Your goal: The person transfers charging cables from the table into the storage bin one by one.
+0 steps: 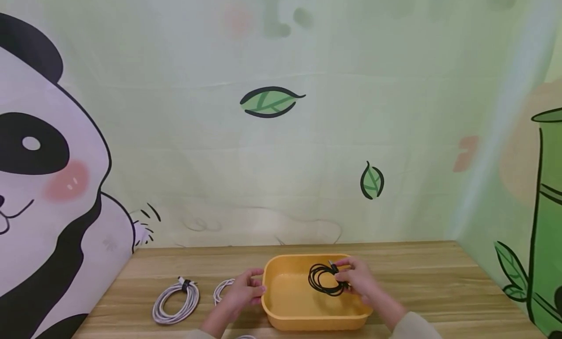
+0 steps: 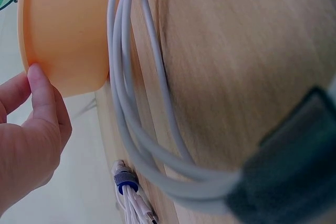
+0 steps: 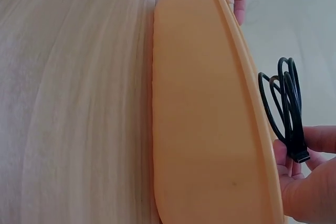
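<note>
A coiled black cable [image 1: 312, 276] is held between the thumb and fingers of my right hand [image 1: 361, 279], over the right part of a yellow plastic basin [image 1: 318, 323]. In the right wrist view the cable's plug end [image 3: 301, 156] points down beside my fingers, above the basin's rim. My left hand [image 1: 240, 292] pinches the basin's left rim, thumb outside, as the left wrist view shows. Inside the basin, the visible floor is bare. Just left of that hand lies a coiled white cable [image 1: 217, 294], partly hidden by it.
A larger coiled white cable [image 1: 193, 307] with a black strap lies farther left on the wooden table [image 1: 412, 266]. Another pale coil [image 1: 246, 337] shows at the bottom edge. A printed fabric backdrop [image 1: 197, 158] rises behind the table.
</note>
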`<state>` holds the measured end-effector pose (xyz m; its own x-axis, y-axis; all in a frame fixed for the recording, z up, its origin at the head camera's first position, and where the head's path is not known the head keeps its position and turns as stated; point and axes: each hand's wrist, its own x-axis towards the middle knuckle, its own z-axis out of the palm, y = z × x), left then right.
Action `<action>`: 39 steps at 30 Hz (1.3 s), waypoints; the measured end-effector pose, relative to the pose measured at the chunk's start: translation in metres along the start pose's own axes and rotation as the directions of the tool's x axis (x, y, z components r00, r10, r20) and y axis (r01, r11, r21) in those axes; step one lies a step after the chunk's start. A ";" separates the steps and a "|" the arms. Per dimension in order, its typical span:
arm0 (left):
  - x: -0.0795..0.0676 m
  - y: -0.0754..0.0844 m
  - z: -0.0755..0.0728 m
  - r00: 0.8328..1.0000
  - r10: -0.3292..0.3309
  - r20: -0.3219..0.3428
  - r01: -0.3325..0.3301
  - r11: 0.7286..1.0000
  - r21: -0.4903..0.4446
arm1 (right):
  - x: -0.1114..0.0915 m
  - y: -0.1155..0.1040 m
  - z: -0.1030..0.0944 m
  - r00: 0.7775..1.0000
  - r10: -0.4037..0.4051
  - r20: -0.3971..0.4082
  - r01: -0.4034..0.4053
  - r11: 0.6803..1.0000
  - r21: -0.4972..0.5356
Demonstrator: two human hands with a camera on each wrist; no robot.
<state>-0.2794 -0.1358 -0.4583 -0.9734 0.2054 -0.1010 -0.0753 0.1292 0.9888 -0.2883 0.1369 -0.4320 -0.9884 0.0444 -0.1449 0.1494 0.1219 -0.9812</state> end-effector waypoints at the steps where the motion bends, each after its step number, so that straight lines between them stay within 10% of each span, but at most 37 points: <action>1: 0.000 0.000 0.000 1.000 -0.001 0.000 0.001 1.000 -0.003 | 0.000 0.000 0.001 1.000 0.004 -0.002 -0.004 1.000 0.004; 39: 0.000 0.000 0.000 1.000 -0.008 -0.014 0.008 1.000 0.007 | 0.012 0.017 0.044 0.999 0.033 0.013 -0.034 0.998 0.056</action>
<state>-0.2792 -0.1358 -0.4584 -0.9758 0.1905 -0.1072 -0.0816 0.1373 0.9872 -0.2991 0.0958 -0.4561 -0.9832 0.0355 -0.1790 0.1810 0.0648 -0.9813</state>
